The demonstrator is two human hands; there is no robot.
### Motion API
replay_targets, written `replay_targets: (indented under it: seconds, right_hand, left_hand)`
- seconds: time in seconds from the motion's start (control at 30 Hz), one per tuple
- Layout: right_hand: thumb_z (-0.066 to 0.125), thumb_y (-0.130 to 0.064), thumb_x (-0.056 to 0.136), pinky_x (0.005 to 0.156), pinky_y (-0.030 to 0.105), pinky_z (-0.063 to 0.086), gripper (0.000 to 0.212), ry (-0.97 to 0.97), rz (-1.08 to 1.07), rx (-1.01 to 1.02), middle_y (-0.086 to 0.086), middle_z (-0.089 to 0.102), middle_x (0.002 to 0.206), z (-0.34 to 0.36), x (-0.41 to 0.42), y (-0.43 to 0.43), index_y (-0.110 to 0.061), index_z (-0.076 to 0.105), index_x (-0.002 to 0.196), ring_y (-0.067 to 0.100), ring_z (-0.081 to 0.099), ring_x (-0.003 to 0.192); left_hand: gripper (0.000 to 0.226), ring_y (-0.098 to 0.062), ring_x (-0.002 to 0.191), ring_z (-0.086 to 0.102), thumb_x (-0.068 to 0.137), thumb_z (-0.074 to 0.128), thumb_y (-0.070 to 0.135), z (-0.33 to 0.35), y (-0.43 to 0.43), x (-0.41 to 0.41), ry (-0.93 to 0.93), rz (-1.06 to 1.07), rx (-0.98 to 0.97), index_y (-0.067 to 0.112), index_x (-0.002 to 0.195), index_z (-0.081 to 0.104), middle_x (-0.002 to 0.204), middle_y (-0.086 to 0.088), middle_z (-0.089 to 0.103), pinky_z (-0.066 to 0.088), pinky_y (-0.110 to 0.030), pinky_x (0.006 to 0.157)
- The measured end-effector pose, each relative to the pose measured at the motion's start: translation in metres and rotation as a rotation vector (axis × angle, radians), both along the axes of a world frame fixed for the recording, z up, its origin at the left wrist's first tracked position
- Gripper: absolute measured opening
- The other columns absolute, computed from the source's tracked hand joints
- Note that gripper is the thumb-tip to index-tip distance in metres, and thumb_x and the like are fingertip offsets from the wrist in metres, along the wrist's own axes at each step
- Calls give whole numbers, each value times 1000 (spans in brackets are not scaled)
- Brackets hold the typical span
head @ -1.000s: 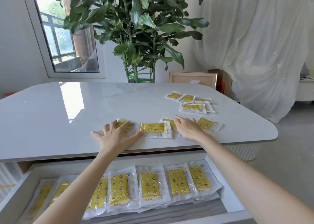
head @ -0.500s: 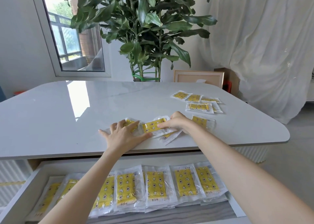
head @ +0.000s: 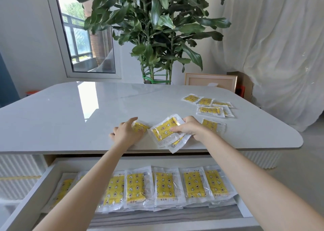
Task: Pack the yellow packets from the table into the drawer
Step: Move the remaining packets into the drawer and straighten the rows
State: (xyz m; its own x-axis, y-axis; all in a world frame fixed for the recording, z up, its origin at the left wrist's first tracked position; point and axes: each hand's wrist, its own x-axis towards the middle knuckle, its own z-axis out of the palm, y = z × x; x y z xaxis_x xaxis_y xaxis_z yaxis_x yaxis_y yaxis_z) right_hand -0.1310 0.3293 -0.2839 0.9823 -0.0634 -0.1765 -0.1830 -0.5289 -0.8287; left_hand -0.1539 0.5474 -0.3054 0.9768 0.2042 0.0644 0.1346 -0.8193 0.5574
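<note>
Print on the row of yellow packets (head: pixel 166 185) in the open drawer (head: pixel 35 192) is showing stars, moons and flowers; the small dark lettering at their lower edges is too blurred to read. The right hand (head: pixel 188 128) is pinching a tilted packet (head: pixel 164 131) with curled fingers, its far edge rising off the counter (head: pixel 70 117), and a second packet (head: pixel 177 143) is poking out beneath it over the near edge (half a second ago both were lying lower and flatter). The left hand (head: pixel 126 134) is resting on the counter, fingers relaxed, touching another packet (head: pixel 140 126). A single packet (head: pixel 213 125) is lying just beside the right wrist, a loose cluster (head: pixel 208 105) farther back.
</note>
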Motion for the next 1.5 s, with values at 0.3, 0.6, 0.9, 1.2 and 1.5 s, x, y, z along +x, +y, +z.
replay_targets:
  seconds: [0.3,0.6,0.9,1.2,1.5]
  right_hand:
    - [76,-12,80,63,19,54,31,-54,163,125,4,72,89,13,-65,11,-2,66,108,10,67,72]
    - [73,-11,82,71,23,57,33,187,385,194,14,71,107,6,-106,31,2,64,112,18,67,84]
    - [74,-16,82,67,26,55,37,380,420,63,8,69,95,-37,-107,56,-1,60,113,14,66,78]
    - [74,-15,82,93,44,53,34,345,358,-54,16,71,109,-66,-91,82,0,65,112,30,69,102]
    - [79,-28,77,87,35,56,40,315,341,-102,10,73,105,-81,-71,84,-5,67,109,22,69,90]
  left_hand:
    - [74,-23,106,57,74,76,39,10,28,-34,0,-53,-214,30,138,39,124,-3,57,49,-33,83]
    - [44,-15,71,61,81,72,23,5,66,-91,42,-72,-533,7,119,56,99,-8,64,50,-17,52]
    - [31,-12,58,65,85,69,21,-22,115,-105,456,-96,-633,7,111,59,83,-6,70,55,-25,59]
    - [20,-20,73,63,92,57,5,-53,114,-86,678,26,-619,-4,109,54,98,-15,64,58,-29,59]
    - [49,-24,92,61,86,65,20,-73,105,-74,590,27,-56,3,125,40,117,-15,59,55,-30,73]
